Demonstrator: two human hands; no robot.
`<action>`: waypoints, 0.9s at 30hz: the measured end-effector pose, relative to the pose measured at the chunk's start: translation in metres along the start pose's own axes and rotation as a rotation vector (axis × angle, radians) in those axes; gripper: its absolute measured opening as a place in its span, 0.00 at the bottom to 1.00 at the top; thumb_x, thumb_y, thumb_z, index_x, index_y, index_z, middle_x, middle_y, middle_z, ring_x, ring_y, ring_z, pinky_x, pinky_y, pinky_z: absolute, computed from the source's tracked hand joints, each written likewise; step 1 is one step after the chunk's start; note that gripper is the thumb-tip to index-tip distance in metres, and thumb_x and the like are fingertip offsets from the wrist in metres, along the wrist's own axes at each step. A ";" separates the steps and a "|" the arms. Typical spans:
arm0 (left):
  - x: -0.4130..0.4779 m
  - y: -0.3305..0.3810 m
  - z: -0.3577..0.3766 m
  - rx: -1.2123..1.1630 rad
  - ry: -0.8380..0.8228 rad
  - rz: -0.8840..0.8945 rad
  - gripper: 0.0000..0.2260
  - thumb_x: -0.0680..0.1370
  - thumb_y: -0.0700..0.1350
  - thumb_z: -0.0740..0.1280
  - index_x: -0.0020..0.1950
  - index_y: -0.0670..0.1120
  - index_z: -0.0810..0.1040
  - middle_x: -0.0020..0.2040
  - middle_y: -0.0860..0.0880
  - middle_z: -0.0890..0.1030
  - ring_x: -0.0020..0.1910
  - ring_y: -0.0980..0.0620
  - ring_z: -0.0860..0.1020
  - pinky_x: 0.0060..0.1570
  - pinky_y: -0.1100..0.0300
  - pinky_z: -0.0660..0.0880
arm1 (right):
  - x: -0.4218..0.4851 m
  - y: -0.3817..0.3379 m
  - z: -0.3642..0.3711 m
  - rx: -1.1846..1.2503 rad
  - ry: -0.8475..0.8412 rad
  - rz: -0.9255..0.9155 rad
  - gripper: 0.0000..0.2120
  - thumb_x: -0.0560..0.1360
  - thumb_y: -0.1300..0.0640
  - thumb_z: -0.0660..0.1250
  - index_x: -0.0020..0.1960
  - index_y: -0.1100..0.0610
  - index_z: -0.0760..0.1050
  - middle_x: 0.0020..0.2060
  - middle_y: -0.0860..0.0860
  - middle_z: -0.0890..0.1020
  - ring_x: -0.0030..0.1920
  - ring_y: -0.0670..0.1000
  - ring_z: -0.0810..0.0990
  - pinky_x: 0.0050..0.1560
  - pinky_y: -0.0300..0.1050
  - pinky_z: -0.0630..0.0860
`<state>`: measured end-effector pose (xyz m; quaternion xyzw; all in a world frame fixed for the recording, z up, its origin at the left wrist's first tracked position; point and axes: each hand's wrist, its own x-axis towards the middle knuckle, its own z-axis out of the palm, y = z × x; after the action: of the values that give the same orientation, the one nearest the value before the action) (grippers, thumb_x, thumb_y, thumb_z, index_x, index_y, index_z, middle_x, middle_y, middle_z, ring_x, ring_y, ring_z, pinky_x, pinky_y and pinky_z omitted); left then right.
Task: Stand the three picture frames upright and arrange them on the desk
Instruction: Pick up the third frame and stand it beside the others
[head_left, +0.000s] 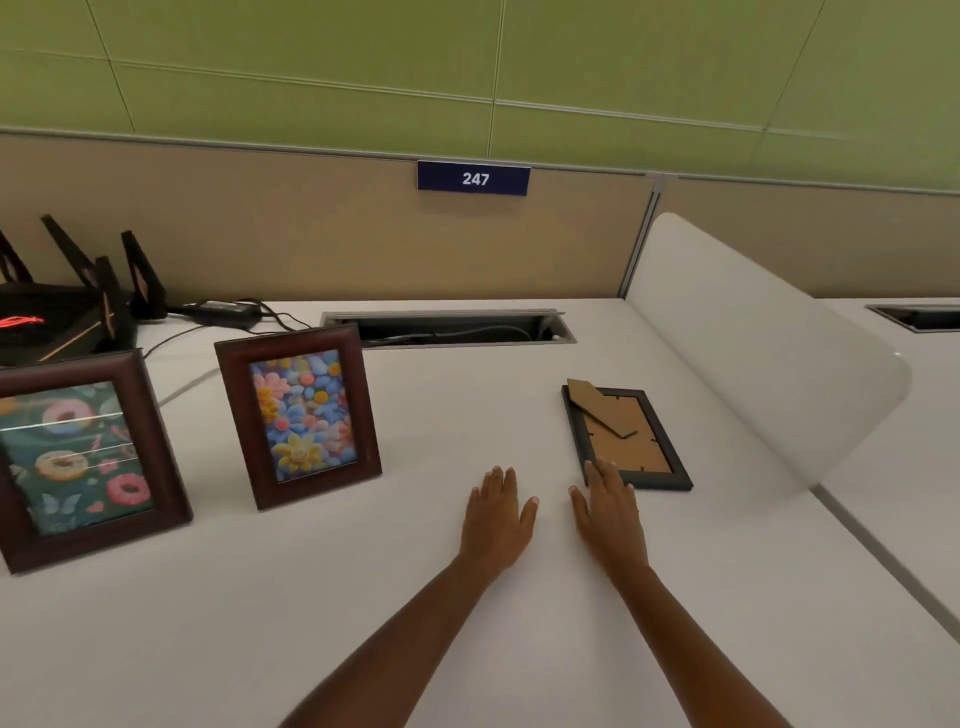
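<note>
Two dark brown wooden frames stand upright on the white desk (363, 597). The doughnut frame (83, 457) is at the far left, and the flower frame (298, 413) stands to its right. A smaller black frame (631, 436) lies face down at the right, its brown cardboard back and stand showing. My left hand (496, 514) rests flat on the desk with nothing in it. My right hand (610, 512) is also flat, and its fingertips reach the near left corner of the black frame.
A black router with antennas (62, 317) and a power brick with cables (223, 310) sit at the back left. An open cable slot (447, 327) runs along the back edge. A frosted divider panel (763, 353) rises on the right. A beige partition stands behind.
</note>
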<state>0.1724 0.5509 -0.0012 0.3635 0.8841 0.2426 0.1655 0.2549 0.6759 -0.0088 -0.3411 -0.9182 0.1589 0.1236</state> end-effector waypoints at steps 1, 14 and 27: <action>0.003 0.007 0.002 -0.040 -0.028 0.012 0.26 0.81 0.52 0.49 0.75 0.42 0.49 0.78 0.42 0.51 0.77 0.47 0.50 0.76 0.53 0.46 | 0.003 0.007 -0.006 -0.012 0.016 0.018 0.22 0.79 0.53 0.54 0.70 0.60 0.59 0.72 0.57 0.62 0.73 0.56 0.57 0.73 0.54 0.54; 0.048 0.075 -0.007 -0.576 -0.209 -0.115 0.21 0.82 0.48 0.48 0.70 0.38 0.64 0.70 0.39 0.69 0.69 0.43 0.67 0.68 0.55 0.63 | 0.036 0.062 -0.045 0.336 0.041 0.430 0.25 0.78 0.56 0.56 0.71 0.64 0.56 0.71 0.65 0.60 0.71 0.63 0.59 0.71 0.59 0.61; 0.076 0.088 0.002 -0.977 -0.166 -0.354 0.20 0.81 0.42 0.52 0.73 0.42 0.58 0.69 0.42 0.68 0.66 0.43 0.68 0.66 0.52 0.66 | 0.064 0.066 -0.048 0.567 0.268 0.619 0.15 0.76 0.62 0.59 0.61 0.67 0.71 0.58 0.63 0.77 0.58 0.62 0.75 0.59 0.51 0.72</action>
<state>0.1712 0.6608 0.0370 0.1069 0.6995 0.5654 0.4237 0.2630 0.7758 0.0184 -0.5701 -0.6687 0.3886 0.2771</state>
